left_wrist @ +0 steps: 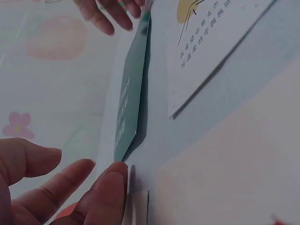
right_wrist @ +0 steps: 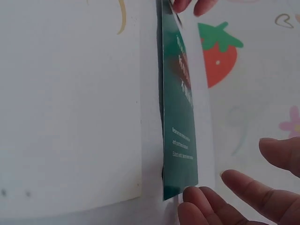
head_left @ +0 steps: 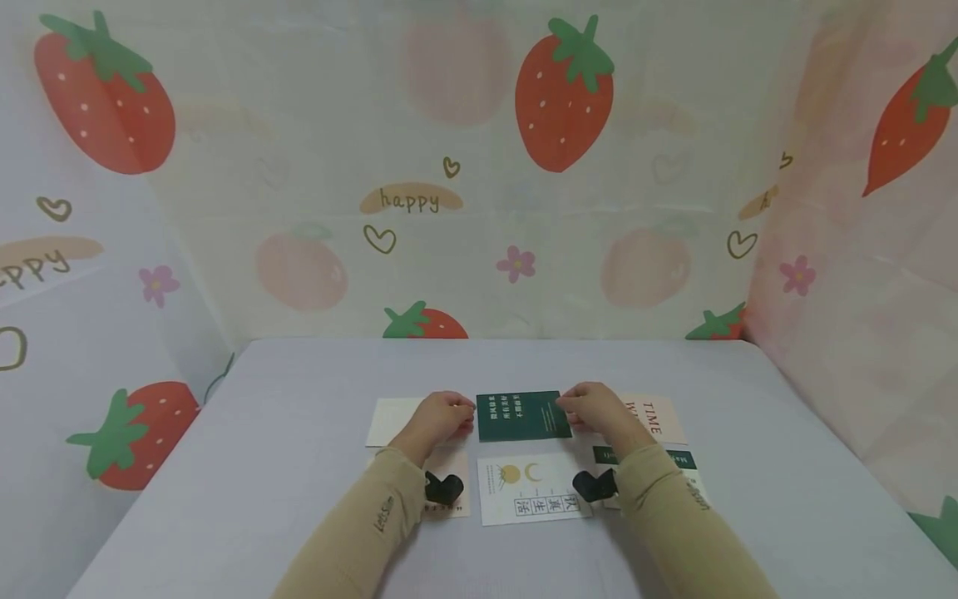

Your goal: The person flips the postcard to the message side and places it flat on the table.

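We count one dark green card point(head_left: 524, 418), one plain pale card point(head_left: 387, 420), one cream card lettered TIME point(head_left: 664, 420), one white card with a sun and a moon point(head_left: 533, 491), one pale pink card point(head_left: 459, 474) and one white card with a green band point(head_left: 684, 459), six in all on the white table point(head_left: 299, 374); we see two hands, two tan sleeves point(head_left: 352, 516) and two black wrist devices point(head_left: 446, 489); the green card is the middle one of the far row, beyond the sun-and-moon card; it bears three lines of large white characters and three smaller lines of print, and a dark shadow runs along its near edge; the left hand point(head_left: 440, 418) and right hand point(head_left: 599, 409) touch its opposite ends with loosely bent fingers, thumbs spread away, neither gripping it.
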Demonstrator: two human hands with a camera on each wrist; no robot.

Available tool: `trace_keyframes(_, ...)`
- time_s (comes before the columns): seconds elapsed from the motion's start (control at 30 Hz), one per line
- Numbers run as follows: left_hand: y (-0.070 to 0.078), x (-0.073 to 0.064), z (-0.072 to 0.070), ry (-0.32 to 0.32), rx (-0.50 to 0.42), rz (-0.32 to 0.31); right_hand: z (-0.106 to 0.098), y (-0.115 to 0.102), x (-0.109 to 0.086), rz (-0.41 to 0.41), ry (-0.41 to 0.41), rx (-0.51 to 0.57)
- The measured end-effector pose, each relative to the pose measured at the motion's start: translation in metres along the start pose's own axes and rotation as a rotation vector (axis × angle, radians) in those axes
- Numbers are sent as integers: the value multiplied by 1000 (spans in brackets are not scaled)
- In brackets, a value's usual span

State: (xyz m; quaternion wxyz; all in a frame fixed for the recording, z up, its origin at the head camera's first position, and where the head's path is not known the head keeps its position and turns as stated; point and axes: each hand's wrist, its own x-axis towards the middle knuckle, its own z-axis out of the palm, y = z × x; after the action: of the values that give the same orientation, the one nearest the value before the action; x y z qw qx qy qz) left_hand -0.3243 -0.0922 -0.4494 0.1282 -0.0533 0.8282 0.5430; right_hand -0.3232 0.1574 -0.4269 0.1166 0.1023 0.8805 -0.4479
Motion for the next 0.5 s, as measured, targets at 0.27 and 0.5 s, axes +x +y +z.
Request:
trace_keyframes(0.27,-2,-1,3,-3,-32,-16,3,1,1,4,11,6)
trace_keyframes(0.5,-1,-2,4,-11,-50,-31,3,2,2,10,20,26)
